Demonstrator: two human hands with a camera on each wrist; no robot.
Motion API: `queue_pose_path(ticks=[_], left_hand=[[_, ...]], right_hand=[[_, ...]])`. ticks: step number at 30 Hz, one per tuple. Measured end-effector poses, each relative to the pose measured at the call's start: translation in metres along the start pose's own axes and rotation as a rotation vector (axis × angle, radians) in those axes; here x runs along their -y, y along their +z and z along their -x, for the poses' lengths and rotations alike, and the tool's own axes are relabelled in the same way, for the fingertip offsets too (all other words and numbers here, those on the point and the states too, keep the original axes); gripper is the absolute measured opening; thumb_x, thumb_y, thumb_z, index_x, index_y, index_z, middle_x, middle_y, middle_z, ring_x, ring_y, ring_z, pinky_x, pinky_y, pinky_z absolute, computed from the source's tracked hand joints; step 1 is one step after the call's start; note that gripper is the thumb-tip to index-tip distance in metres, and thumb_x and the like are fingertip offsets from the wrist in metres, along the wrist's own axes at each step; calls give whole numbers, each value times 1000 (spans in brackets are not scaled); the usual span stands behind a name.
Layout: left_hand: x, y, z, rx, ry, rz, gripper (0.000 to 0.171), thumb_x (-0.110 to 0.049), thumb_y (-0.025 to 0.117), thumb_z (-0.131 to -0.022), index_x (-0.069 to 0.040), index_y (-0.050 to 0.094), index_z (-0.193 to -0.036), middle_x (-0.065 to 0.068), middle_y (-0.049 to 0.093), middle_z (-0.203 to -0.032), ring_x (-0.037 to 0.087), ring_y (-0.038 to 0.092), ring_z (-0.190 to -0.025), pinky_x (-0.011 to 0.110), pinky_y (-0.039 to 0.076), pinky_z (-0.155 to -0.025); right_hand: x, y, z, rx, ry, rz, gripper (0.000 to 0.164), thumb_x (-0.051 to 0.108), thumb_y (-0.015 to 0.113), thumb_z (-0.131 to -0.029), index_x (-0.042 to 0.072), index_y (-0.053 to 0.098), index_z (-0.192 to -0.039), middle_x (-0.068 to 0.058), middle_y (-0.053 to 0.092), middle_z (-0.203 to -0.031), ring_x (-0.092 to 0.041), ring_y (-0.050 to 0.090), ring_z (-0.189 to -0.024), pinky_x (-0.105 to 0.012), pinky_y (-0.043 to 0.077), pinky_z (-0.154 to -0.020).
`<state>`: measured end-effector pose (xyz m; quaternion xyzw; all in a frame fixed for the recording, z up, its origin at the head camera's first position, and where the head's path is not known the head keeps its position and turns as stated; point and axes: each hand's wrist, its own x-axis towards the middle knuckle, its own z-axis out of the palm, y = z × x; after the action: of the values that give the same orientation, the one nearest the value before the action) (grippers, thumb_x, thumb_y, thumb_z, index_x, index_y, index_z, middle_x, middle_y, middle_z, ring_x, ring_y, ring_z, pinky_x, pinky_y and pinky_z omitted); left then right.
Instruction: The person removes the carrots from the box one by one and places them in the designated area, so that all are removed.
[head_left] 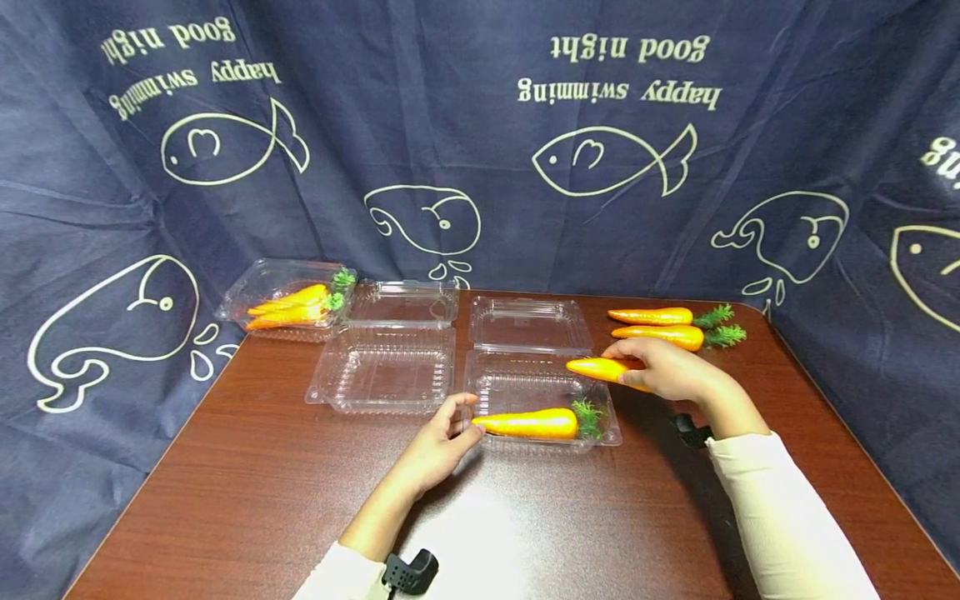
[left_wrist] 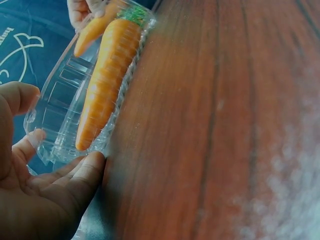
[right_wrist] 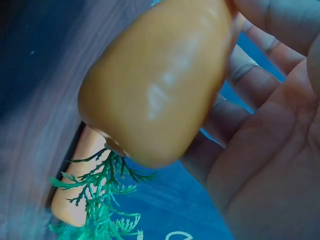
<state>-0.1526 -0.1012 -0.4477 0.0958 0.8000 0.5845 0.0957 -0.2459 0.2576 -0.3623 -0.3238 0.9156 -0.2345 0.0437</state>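
In the head view my right hand (head_left: 670, 368) grips an orange carrot (head_left: 596, 367) over the back right of a clear plastic container (head_left: 491, 382). Its tip points left, and the right wrist view shows the thick end of this carrot (right_wrist: 155, 85) between thumb and fingers, with a green top below. Another carrot (head_left: 534, 423) lies along the container's front side, leafy end to the right. My left hand (head_left: 441, 446) holds the container's left end; in the left wrist view its thumb and fingers (left_wrist: 89, 172) are bent around the clear wall beside the carrot's tip.
Two more carrots (head_left: 652, 317) lie at the table's back right. Left of the held container stands another open clear container (head_left: 382, 375) with its lid folded back. A clear container (head_left: 247, 279) with carrots in it sits at the back left. A dark blue curtain (head_left: 465, 108) hangs behind.
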Motion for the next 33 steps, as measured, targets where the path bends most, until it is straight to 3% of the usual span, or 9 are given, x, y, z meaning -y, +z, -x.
queue_pose_path(ticks=[9, 16, 25, 33], left_hand=[[-2, -1, -3, 9, 0, 22, 49, -29, 61, -98, -16, 45, -142, 14, 52, -139, 25, 56, -121, 42, 49, -91], [-2, -2, -1, 14, -15, 25, 49, -29, 61, -98, -16, 45, -142, 10, 57, -125, 21, 58, -101, 35, 48, -77], [1, -1, -1, 8, 5, 21, 48, -27, 61, -98, -13, 46, -141, 11, 56, -129, 22, 59, -111, 35, 49, -82], [-1, -1, 0, 4, 1, 20, 48, -28, 62, -97, -16, 46, -141, 10, 55, -124, 18, 59, -100, 33, 48, -76]], right_hand=[[-11, -5, 14, -49, 7, 22, 30, -4, 71, -84, 7, 69, -112, 3, 65, -98, -16, 54, -85, -34, 43, -77], [-22, -4, 29, -58, 38, 52, 29, -2, 72, -84, 7, 69, -112, 3, 65, -98, -15, 55, -85, -35, 44, -77], [-38, -4, 43, -95, 44, 98, 30, 0, 73, -84, 7, 69, -113, 2, 67, -98, -16, 57, -88, -38, 45, -78], [-54, -7, 43, -64, 80, 95, 31, 2, 73, -85, 8, 68, -115, 0, 66, -100, -20, 57, -92, -41, 45, -81]])
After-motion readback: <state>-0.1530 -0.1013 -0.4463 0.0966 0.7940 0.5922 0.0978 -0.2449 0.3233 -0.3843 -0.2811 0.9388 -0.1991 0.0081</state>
